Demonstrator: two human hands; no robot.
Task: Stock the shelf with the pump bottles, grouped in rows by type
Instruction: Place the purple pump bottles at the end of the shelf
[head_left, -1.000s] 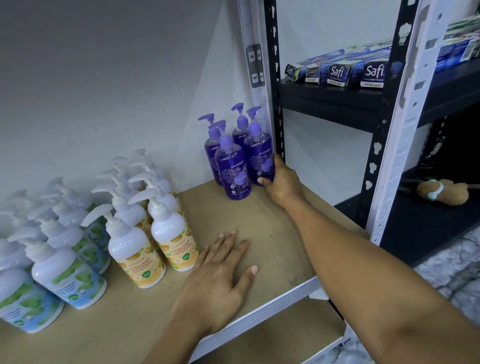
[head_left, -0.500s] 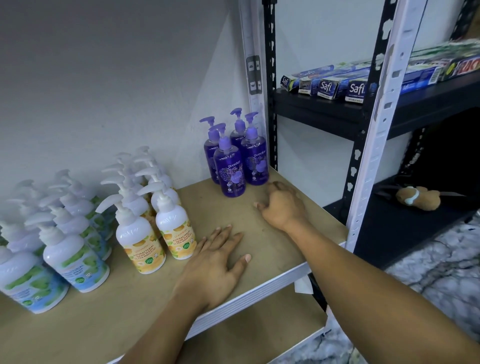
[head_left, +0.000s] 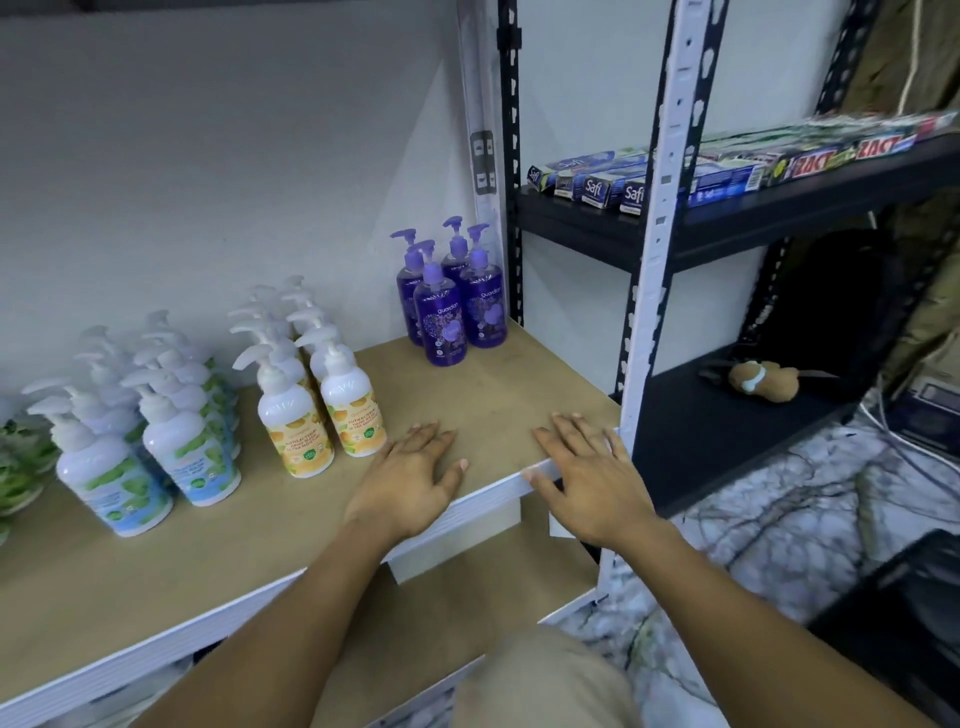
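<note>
Four purple bottles (head_left: 440, 317) are standing together; orange-label bottles (head_left: 296, 426) are lining up in two rows, perhaps four deep; green-label bottles (head_left: 192, 457) are blurring beyond counting; four Safi boxes (head_left: 592, 187) are showing their ends; one plush toy (head_left: 763, 379) is lying to the right.

Our view of the room
We see a pale wall (head_left: 208, 156) upper left, a black rack (head_left: 779, 223) at right, marbled floor (head_left: 779, 519) lower right.

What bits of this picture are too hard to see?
Head view:
Leftmost green-label pump bottle: cut off by the left edge.
Back purple pump bottles: labels hidden behind front ones.
Orange-label white bottles: small print blurred.
Blue toothpaste boxes: partly behind white post.
</note>
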